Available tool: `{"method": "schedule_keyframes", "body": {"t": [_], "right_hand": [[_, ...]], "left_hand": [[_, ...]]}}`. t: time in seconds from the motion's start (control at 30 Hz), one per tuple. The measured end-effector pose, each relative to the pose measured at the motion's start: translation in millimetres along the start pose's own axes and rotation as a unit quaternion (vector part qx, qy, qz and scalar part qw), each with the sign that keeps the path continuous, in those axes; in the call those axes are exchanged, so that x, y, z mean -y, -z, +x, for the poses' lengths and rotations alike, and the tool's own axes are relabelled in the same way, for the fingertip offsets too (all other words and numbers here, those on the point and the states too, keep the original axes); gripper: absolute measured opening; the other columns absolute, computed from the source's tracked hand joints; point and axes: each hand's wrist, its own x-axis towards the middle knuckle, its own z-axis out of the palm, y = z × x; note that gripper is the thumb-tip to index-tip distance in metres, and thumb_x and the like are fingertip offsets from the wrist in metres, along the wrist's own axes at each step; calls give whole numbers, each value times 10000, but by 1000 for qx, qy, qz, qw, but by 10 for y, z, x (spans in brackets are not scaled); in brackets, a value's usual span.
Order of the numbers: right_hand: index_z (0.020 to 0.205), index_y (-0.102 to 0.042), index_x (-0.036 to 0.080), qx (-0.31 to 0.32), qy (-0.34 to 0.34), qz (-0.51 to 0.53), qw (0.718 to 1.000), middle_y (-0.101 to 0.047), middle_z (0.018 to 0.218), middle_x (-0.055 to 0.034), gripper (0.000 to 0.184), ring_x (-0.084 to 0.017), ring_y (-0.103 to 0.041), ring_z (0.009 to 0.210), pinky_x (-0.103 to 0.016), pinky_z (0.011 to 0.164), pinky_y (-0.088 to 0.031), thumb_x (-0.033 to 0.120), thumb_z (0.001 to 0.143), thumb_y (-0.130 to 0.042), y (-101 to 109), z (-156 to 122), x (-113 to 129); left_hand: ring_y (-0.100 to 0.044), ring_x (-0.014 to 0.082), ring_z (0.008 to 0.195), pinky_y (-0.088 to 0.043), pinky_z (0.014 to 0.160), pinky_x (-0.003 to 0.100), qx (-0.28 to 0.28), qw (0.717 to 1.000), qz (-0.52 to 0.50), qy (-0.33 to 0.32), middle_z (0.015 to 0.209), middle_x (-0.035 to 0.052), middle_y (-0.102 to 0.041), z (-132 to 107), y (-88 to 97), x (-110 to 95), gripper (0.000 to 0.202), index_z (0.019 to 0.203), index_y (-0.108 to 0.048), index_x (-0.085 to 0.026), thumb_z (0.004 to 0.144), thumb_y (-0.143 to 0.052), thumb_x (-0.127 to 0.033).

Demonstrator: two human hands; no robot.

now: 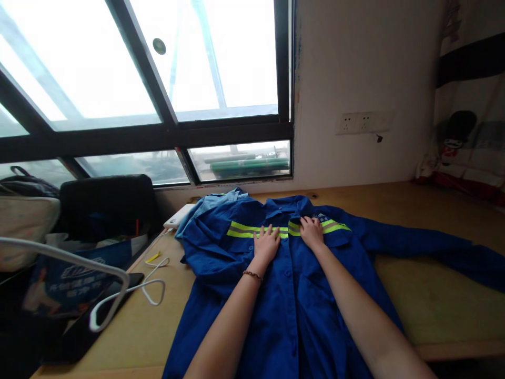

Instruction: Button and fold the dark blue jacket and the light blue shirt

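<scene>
A blue work jacket (292,295) lies front up on the table, with a yellow-green and grey reflective band across its chest. Its collar points to the window, and one sleeve (426,246) stretches out to the right. My left hand (267,242) rests on the chest, fingers spread over the band, left of the button placket. Just right of the placket, my right hand (312,231) has its fingers bent and close together on the cloth at the front edge below the collar. Its fingertips are partly hidden. A light blue garment (209,202) shows beside the left shoulder.
On the table (418,310), left of the jacket, are a white box-shaped device (179,216) and a white cable (158,273). Bags (87,279) and a black chair back (108,202) stand at the left. Behind are a window and a wall socket (365,122).
</scene>
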Motion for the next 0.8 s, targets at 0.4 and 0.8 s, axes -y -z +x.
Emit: {"method": "schedule_keyframes", "body": {"t": [0.4,0.8], "right_hand": [[1119,-528,186,45,29,70,996,-532,1149,-76,354,-196,-434,1060,-299,889,-311,141,833,-324,-29,-157,307],[847,-605,161,65,-38,182,980,-601,710,-28,200,-156,-543,701,-229,628,-376,218,682,-508,28,-557,292]], "left_hand": [[-498,184,1061,-360,915,301,-1,986,-153,-67,1065,48,-613,156,-73,-156,291,958,-638,-198,788,-431,-86],[-557,165,900,-399,815,273,-4,967,-250,-40,929,33,-640,167,-125,-90,125,810,-660,-183,705,-592,-186]]}}
